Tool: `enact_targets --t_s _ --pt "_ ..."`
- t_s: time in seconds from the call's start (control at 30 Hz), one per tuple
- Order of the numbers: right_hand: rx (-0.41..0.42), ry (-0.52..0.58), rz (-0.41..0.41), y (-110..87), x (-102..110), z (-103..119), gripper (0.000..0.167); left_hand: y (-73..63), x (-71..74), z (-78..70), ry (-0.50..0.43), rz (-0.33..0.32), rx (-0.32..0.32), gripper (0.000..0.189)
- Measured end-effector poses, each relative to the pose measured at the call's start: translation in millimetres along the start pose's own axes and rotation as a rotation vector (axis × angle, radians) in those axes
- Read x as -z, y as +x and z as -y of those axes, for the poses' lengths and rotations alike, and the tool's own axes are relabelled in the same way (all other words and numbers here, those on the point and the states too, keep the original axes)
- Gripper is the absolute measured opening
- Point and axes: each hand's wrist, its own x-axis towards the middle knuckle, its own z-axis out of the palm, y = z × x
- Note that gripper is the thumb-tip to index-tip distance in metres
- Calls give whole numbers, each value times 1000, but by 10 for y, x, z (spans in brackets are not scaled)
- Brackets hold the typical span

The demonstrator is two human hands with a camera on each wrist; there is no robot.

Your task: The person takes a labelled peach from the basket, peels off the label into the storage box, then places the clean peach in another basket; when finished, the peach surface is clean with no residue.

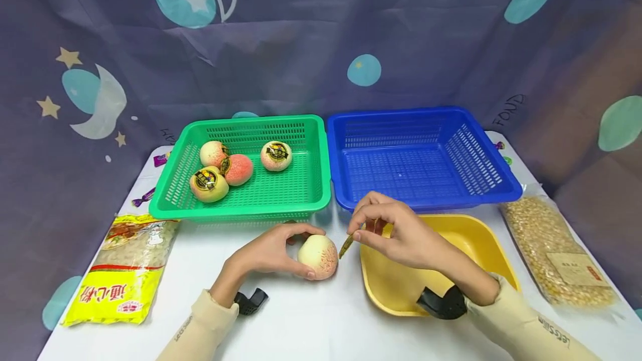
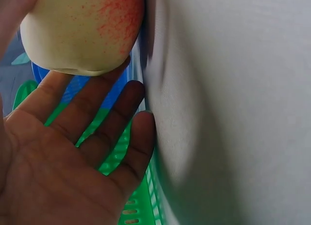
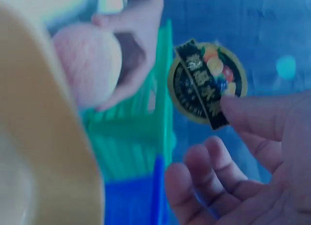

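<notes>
My left hand (image 1: 273, 249) grips a pale peach (image 1: 319, 257) with red speckles, thumb on the near side and fingers behind, just above the white table. The side of the peach seen in the left wrist view bears no sticker. Between thumb and fingertip, my right hand (image 1: 401, 233) pinches a round black-and-gold sticker (image 3: 208, 84) printed with fruit; the head view shows it nearly edge-on, a little right of the peach and apart from it. Several peaches with such stickers, one of them a pale peach (image 1: 276, 156), lie in the green basket (image 1: 241, 213).
Right of the green basket stands a blue basket (image 1: 431, 203). A yellow basin (image 1: 391, 294) sits under my right forearm. Bagged pasta (image 1: 120, 272) lies at the left, a bag of yellow kernels (image 1: 551, 249) at the right. Wrapped candies (image 1: 143, 198) lie along the left edge.
</notes>
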Motion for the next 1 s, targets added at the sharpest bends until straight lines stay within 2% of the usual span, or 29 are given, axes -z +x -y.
enact_targets --t_s 0.23,0.43,0.53,0.67,0.83,1.0 --pt "-91 -9 35 -281 215 -306 13 -26 3 33 -14 11 7 71" --pt "-150 35 143 -423 305 -528 14 -23 17 29 -11 4 3 71" --pt "-135 47 192 -448 327 -635 13 -4 23 19 -17 8 -14 71" --pt "-139 42 257 -435 325 -744 22 2 31 10 -23 10 -18 72" --pt "-198 27 327 -431 322 -785 31 3 26 12 -23 15 -19 71" --pt "-214 29 368 -445 318 -790 36 -9 30 1 -27 20 -13 71"
